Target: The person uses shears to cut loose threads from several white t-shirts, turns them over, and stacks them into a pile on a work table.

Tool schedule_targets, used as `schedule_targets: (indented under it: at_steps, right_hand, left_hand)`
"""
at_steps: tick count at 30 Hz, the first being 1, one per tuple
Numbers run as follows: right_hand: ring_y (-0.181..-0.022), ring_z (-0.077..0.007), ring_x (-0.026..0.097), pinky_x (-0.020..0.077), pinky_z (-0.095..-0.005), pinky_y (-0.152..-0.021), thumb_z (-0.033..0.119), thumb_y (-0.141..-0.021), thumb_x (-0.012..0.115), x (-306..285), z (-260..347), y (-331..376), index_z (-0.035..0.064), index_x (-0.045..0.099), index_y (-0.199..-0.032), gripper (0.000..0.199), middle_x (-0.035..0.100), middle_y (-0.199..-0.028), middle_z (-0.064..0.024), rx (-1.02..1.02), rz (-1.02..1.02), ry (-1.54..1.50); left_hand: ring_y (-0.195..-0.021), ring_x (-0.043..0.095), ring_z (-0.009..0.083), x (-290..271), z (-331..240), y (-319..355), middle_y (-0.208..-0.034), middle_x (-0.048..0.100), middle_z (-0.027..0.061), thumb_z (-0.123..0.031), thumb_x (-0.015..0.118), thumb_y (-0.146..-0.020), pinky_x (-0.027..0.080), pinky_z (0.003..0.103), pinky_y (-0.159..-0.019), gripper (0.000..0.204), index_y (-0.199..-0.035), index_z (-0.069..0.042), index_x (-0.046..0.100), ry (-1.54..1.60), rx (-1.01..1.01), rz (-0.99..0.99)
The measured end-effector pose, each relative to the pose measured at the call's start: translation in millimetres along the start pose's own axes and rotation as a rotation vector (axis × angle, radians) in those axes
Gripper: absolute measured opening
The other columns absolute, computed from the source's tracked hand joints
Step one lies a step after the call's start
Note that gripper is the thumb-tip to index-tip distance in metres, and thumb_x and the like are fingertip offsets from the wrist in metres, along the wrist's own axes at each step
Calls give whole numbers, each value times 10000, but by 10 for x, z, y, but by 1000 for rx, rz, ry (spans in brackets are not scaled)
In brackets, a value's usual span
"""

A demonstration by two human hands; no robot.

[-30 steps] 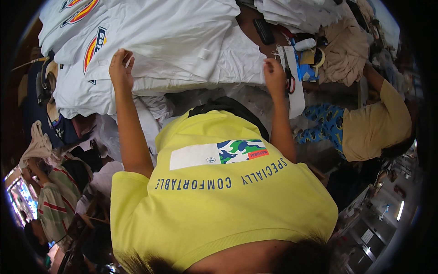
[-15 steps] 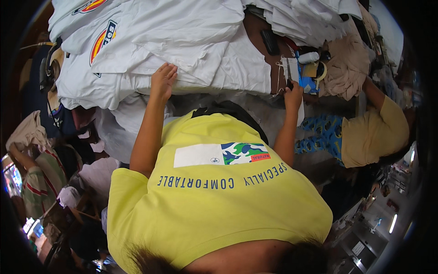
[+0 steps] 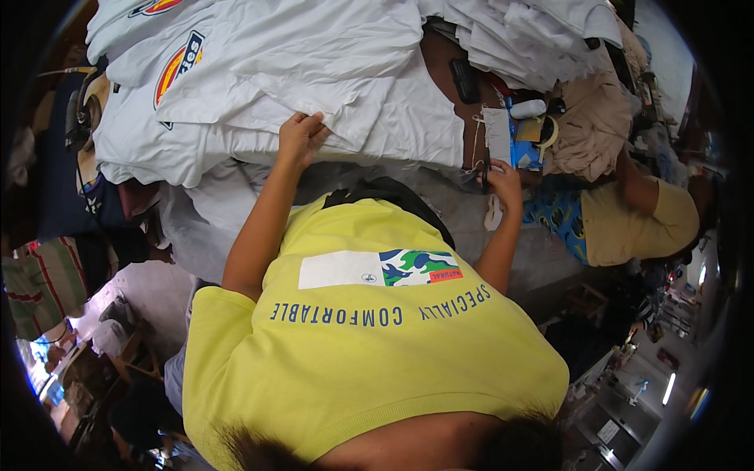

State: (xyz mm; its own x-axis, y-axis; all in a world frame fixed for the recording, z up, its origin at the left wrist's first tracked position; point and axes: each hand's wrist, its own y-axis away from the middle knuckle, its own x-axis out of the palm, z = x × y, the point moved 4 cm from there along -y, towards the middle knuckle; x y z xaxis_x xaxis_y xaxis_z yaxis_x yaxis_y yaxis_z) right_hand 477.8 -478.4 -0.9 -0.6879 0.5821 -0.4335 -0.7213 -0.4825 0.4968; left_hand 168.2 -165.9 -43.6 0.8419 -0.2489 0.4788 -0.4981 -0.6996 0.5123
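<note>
A white T-shirt [image 3: 259, 90] with a red, yellow and black print lies spread over the table, its lower edge along the near side. My left hand [image 3: 301, 139] is closed at that near edge, fingertips pinching the white cloth. Beyond the shirt's right end, my right hand [image 3: 505, 184] is closed round a small pair of dark scissors [image 3: 484, 177] at the table's near edge. The scissors' blades point away from me and are partly hard to make out.
More white shirts [image 3: 526, 39] are heaped at the far right. Nearby lie a black case [image 3: 464, 81], a tape roll [image 3: 549, 132], a white spool [image 3: 528, 108] and beige cloth [image 3: 585, 125]. A co-worker in a tan top [image 3: 640, 220] is at the right; striped clothing [image 3: 51, 282] shows at the left.
My left hand has slid right along the shirt edge and its fingers have curled onto the cloth. My right hand has drawn the scissors nearer and slightly left, away from the paper strip.
</note>
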Motion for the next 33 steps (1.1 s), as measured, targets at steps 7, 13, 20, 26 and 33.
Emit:
schedule_targets:
  at_steps: [7, 13, 20, 26, 33]
  right_hand:
    - [-778, -172, 628, 463, -258, -634, -24, -707, 571, 973, 634, 473, 73, 578, -1091, 396, 654, -884, -112, -419, 330, 122]
    - [-777, -334, 582, 463, -364, -705, 12, -658, 651, 902, 1154, 590, 97, 557, -1018, 381, 586, -871, -123, -568, 306, 638]
    - [-805, -300, 590, 460, -367, -683, 158, -625, 729, 1091, 1323, 587, 80, 520, -1043, 474, 588, -868, -121, -792, 191, 648]
    - [-759, -270, 612, 463, -362, -656, 275, -627, 756, 1770, 1297, 484, 109, 540, -1035, 490, 622, -802, -89, -665, 217, 523]
    - [-753, -252, 616, 463, -354, -641, 357, -583, 779, 1947, 1454, 414, 118, 550, -1034, 559, 628, -807, -72, -689, 251, 649]
  left_hand:
    - [-761, 575, 134, 47, -21, 35, -847, 574, 43, -24, 609, -789, 508, 263, -716, 150, -921, 0, 542, 5, -3, 59]
    - [-756, 575, 134, -27, 21, -10, -822, 560, 39, -12, 600, -796, 516, 265, -716, 116, -886, -13, 528, -14, 3, 43]
    - [-773, 578, 130, 28, -6, 1, -832, 561, 34, 4, 592, -798, 517, 266, -724, 129, -904, -16, 522, 29, -22, 45]
    - [-775, 571, 121, 99, -58, 51, -824, 550, 14, 42, 576, -790, 515, 264, -728, 182, -945, -28, 511, 63, 45, 83]
    - [-736, 563, 110, 75, -54, 19, -776, 529, -12, 70, 581, -767, 514, 268, -732, 265, -992, -34, 487, 85, 63, 109]
